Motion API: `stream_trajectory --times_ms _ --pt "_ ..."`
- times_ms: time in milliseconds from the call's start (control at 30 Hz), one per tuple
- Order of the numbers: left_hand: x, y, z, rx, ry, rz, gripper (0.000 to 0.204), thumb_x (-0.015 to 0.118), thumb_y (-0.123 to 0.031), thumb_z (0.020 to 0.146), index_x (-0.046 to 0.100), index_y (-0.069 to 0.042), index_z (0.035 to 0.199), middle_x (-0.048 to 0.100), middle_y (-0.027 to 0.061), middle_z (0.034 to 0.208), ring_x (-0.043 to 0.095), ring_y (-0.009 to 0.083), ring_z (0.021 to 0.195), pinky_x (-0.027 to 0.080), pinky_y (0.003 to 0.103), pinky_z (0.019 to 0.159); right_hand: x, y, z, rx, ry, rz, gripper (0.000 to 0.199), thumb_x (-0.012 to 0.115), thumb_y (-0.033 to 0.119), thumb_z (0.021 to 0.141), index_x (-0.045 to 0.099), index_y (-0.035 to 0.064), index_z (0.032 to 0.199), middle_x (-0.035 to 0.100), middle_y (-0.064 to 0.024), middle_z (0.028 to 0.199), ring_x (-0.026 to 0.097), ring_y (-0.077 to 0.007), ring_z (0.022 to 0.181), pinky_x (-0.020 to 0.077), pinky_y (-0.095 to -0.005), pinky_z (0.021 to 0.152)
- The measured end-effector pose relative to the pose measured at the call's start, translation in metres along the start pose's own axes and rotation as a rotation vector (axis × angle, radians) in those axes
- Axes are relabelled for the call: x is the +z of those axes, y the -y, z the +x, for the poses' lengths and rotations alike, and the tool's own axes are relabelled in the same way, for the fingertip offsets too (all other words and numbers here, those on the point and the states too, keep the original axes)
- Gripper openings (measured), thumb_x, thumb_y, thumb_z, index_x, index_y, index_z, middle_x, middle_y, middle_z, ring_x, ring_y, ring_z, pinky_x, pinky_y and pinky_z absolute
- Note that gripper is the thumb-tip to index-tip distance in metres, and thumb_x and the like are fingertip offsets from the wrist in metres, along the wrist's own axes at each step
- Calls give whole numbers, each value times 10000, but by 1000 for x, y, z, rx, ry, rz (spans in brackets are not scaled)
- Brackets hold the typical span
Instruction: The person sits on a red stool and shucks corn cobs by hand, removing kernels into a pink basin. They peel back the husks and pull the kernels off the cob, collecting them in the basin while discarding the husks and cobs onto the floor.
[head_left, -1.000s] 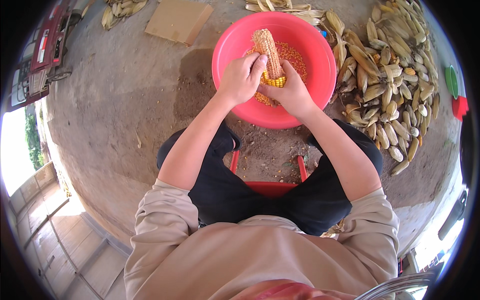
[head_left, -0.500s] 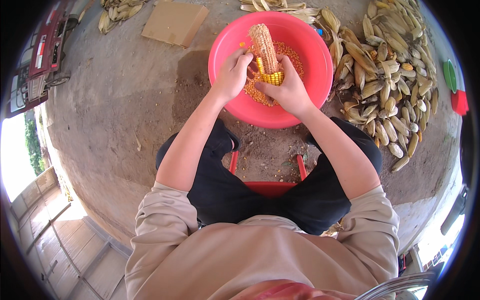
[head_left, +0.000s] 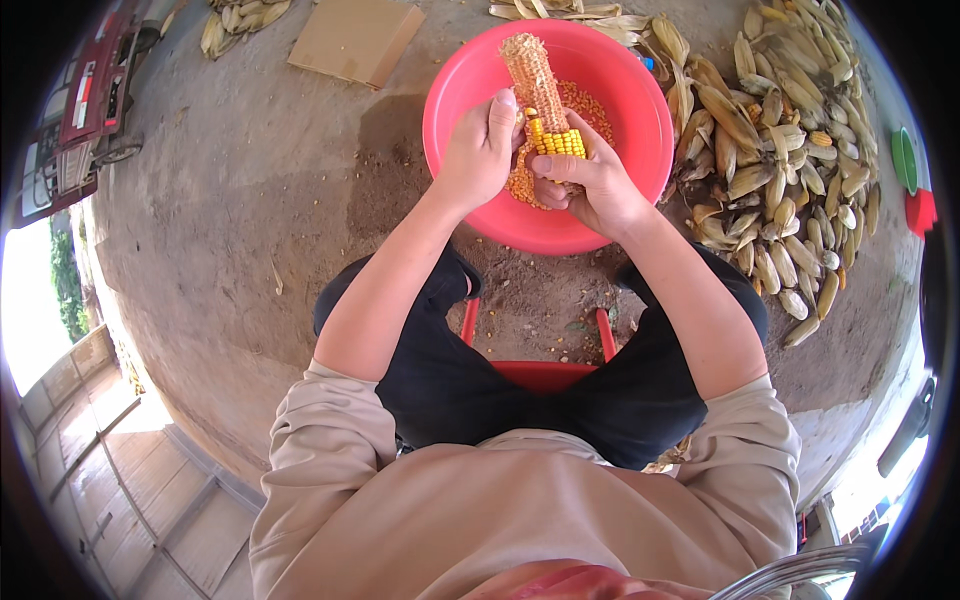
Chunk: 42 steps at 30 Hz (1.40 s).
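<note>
A corn cob [head_left: 535,80] is held upright, tilted, over a pink-red plastic basin [head_left: 645,130]. Its upper part is stripped bare, while rows of yellow kernels [head_left: 558,142] remain around the lower part. My right hand [head_left: 598,190] is closed around the lower end, its thumb across the front just below the kernels. Against the cob's left side, my left hand [head_left: 480,155] is closed with its thumb raised along the edge of the kernel rows; its fingertips are partly hidden. Loose kernels [head_left: 585,105] cover part of the basin's bottom.
A large heap of husked-over corn ears [head_left: 780,180] spreads to the right of the basin. Farther right are a green bowl [head_left: 904,160] and a red container [head_left: 920,212]. A flat cardboard box [head_left: 355,40] lies at the far left. Beneath me is a red stool [head_left: 540,375].
My right hand has turned and its thumb now lies across the cob's front. The left thumb has lifted upright, and the left hand has shifted slightly right along with the cob.
</note>
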<state>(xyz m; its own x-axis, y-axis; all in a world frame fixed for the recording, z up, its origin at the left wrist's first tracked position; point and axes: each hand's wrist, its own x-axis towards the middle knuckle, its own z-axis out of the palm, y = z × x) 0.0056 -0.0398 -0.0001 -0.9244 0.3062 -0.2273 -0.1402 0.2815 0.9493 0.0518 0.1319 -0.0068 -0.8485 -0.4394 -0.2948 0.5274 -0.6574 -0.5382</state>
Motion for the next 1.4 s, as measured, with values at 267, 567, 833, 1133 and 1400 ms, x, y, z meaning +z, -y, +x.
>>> stream_trajectory --times_ms 267,567,833,1133,1400 --pt "-2 16 8 207 -29 197 467 433 -405 1055 608 7 920 613 83 756 605 186 748 468 355 686 2 -2 2 -166 -130 -361 626 725 -20 798 375 58 1311 595 -70 913 579 -144 649 453 -271 571" --pt "14 -1 -5 181 -82 259 407 443 -331 1060 608 -2 886 634 188 728 639 330 656 475 411 601 -1 -4 2 -44 -58 -124 587 686 -21 789 392 60 1290 599 -72 880 569 -141 632 428 -267 534" --pt "5 15 7 173 -112 118 377 441 -314 1062 607 0 936 629 60 794 596 162 730 485 317 678 -4 -4 1 -32 -92 -28 540 666 -23 801 412 76 1267 596 -68 860 560 -140 612 419 -261 542" --pt "6 11 0 182 111 206 375 450 -298 1051 606 31 963 613 130 724 600 231 693 469 375 660 0 -2 4 -139 -169 -367 559 645 -56 799 404 57 1291 602 -84 862 589 -149 642 484 -304 579" --pt "14 26 2 -78 104 -282 370 407 -270 1076 603 38 1134 672 72 917 607 137 824 490 305 752 -8 2 3 -1 71 152 364 600 94 860 444 70 1188 575 -84 795 486 -152 543 385 -290 504"
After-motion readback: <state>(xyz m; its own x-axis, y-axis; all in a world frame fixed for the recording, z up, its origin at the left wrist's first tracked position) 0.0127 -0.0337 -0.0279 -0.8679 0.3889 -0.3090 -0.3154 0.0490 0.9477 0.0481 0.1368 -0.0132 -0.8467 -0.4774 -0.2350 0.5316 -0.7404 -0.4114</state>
